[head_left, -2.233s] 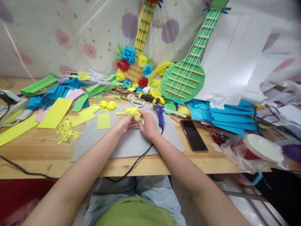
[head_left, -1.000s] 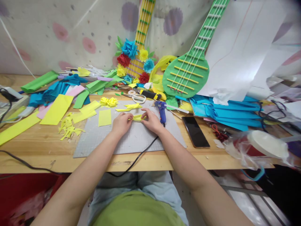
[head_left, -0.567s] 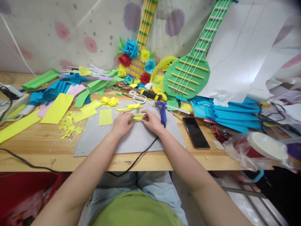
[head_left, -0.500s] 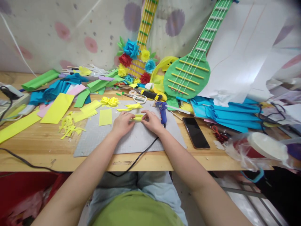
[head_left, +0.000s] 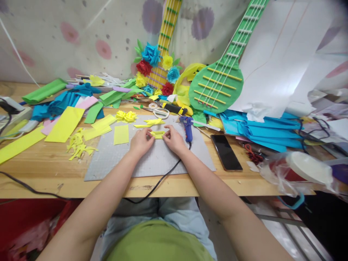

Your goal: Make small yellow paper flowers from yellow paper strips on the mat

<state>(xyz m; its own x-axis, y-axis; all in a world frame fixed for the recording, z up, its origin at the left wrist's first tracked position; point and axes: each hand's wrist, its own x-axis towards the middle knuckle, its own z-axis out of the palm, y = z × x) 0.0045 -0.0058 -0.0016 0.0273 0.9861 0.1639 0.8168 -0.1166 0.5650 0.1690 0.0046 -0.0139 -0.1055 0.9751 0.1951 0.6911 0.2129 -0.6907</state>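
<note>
Between my two hands a small strip of yellow crepe paper (head_left: 158,135) is held just over the grey cutting mat (head_left: 152,163). My left hand (head_left: 141,141) pinches its left end, and my right hand (head_left: 174,139) has the right end between thumb and fingers. Left of my hands lies a flat yellow paper rectangle (head_left: 121,134). Beyond them rest folded yellow paper pieces (head_left: 152,123) and yellow paper flowers (head_left: 126,116). A blue glue gun (head_left: 187,129) lies to the right of my right hand.
Scissors (head_left: 160,112) and a black-yellow utility knife (head_left: 175,108) lie behind the mat. A phone (head_left: 226,152) is at the right. Yellow scraps (head_left: 78,145) sit at the left. A green paper instrument (head_left: 217,87) leans at the back. A black cord (head_left: 163,178) crosses the mat.
Both hands stay at nearly the same spot. More of the yellow strip shows between my fingers, and the fingertips have shifted slightly on its ends.
</note>
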